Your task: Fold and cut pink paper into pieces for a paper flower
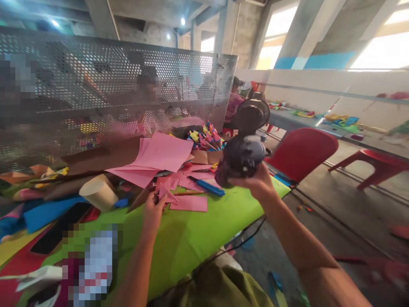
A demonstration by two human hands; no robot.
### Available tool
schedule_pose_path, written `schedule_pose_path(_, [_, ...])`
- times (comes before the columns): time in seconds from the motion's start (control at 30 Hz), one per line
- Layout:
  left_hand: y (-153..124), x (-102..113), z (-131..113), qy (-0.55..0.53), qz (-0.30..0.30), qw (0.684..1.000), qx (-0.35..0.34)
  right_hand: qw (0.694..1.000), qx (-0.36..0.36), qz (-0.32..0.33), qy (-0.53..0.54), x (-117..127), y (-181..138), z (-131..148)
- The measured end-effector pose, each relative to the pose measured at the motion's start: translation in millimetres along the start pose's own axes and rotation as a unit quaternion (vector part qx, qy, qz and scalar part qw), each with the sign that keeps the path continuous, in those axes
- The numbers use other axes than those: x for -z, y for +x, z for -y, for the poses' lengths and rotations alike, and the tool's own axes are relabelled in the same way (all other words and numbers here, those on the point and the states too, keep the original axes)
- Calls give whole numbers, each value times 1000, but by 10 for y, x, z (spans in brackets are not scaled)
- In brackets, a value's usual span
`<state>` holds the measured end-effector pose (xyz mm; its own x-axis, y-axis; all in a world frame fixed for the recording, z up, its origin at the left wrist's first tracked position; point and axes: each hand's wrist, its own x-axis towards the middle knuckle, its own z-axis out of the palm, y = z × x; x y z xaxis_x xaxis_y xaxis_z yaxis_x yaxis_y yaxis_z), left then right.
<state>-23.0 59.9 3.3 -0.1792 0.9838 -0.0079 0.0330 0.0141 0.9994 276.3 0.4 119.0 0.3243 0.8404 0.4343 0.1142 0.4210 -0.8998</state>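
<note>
Pinched in the fingers of my left hand point(154, 209) is a pink folded paper shape point(168, 194) with pointed tips, star-like. My right hand point(260, 185) grips a dark water bottle point(239, 160) over the table's right edge. Its round lid point(254, 113) is flipped up, and motion blurs its outline. Just right of my left hand lies a flat pink paper rectangle point(189, 203). A blue utility knife point(209, 186) rests behind that, near a pencil point(190, 193). Stacked pink sheets point(162, 153) spread farther back.
Green covering point(191, 243) lies over the table. A cardboard tube point(97, 192), a black phone point(60, 228) and coloured paper crowd the left. A perforated metal partition point(118, 81) stands behind. Red chair point(303, 153) at right; a dark cable point(236, 246) hangs below the front edge.
</note>
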Motion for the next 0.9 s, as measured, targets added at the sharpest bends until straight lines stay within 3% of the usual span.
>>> schedule_pose_path(0.17, [6, 10, -30, -1, 5, 1000, 1, 992, 65, -107, -25, 390, 823, -414])
schedule_pose_path(0.33, [8, 12, -56, -7, 3, 1000, 6, 979, 32, -179, -93, 791, 1296, -1008])
schedule_pose_path(0.53, [-6, 8, -58, -4, 2, 1000, 10, 976, -21, -196, -91, 966, 1336, -1448])
schedule_pose_path(0.8, [-48, -31, -65, -17, 8, 1000, 8, 979, -21, -174, -107, 1129, 1309, -1650])
schedule_pose_path(0.9, [-56, -28, -77, -24, 2, 1000, 10, 983, -12, -130, -130, 1246, 1298, -1680])
